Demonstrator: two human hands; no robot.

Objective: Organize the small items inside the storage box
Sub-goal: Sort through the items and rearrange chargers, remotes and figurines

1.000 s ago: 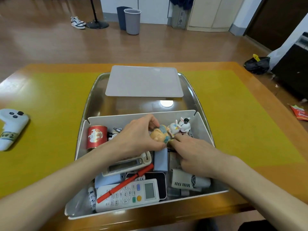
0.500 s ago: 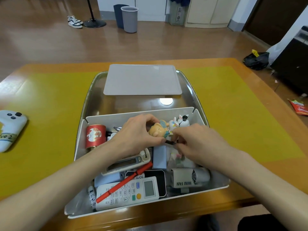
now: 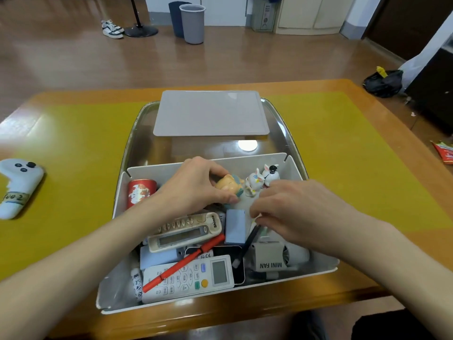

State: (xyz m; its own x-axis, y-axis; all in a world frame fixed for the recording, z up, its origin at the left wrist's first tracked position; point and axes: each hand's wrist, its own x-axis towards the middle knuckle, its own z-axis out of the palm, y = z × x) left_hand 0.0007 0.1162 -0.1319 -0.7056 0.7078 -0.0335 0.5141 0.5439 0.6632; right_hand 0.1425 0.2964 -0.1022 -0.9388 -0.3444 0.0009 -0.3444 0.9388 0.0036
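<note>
Red pen (image 3: 183, 262) across remote (image 3: 188, 278), controller (image 3: 18, 186) on mat, hands (image 3: 196, 185) w/ figurine (image 3: 229, 186)

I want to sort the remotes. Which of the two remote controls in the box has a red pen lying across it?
The white remote nearest the front wall. The red pen crosses its buttons diagonally. The beige remote lies behind it, under the left hand.

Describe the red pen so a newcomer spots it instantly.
Find the white storage box on the yellow mat. In its near half, the red pen lies diagonally across the white remote. It is the only long, thin red item; the red tin is squat and round.
</note>
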